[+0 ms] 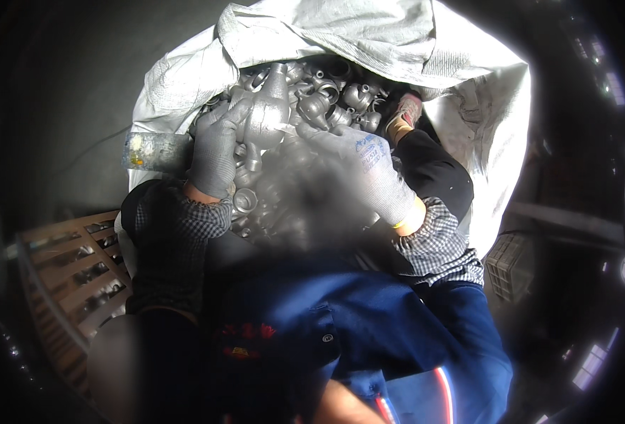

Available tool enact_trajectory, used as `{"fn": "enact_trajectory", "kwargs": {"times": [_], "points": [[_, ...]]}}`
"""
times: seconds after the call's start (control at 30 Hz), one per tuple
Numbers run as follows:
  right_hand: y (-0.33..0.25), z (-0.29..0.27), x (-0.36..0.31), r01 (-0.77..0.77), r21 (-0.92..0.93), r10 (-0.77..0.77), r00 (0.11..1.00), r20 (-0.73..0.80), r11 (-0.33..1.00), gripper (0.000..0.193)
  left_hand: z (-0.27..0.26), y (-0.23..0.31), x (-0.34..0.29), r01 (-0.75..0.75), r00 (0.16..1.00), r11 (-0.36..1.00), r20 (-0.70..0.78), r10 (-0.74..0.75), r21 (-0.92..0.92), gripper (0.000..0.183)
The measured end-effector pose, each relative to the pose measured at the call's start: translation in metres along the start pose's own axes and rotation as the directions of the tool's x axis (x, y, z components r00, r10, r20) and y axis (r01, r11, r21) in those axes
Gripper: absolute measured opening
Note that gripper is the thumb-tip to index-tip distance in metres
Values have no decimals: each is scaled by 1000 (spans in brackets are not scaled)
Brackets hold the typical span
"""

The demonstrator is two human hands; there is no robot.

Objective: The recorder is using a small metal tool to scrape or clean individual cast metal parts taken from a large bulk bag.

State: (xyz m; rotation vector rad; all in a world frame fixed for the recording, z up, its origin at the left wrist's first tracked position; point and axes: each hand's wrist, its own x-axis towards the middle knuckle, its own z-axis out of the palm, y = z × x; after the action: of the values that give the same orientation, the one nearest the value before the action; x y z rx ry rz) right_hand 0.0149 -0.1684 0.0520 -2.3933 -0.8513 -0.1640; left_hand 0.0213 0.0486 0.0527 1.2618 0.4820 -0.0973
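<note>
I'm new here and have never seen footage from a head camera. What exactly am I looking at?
There is no machine here: a person works with two gloved hands. The single picture comes from a wide fisheye camera on their head, looking down, so edges bend and the person's blue clothes fill the bottom.

In front is an open white sack holding a heap of grey metal parts. The left hand appears to hold a bulb-shaped part. The right hand is close by; whether it grips anything is unclear. A blur hides some of the heap. At lower left is a slatted crate.
</note>
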Motion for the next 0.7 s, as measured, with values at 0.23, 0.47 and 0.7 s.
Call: {"fn": "enact_trajectory", "kwargs": {"times": [0.23,0.47,0.7], "points": [[1,1,-4,-13,-13,15,992,122,1000,39,6,6,-5,3,1000,1000,-8,-3,-26,22],[4,0,-2,-131,33,128,989,80,991,34,-2,-3,4,-39,999,999,21,39,19,24],[14,8,-1,-119,423,111,993,44,898,34,-2,2,0,4,999,1000,53,-5,15,25]]}}
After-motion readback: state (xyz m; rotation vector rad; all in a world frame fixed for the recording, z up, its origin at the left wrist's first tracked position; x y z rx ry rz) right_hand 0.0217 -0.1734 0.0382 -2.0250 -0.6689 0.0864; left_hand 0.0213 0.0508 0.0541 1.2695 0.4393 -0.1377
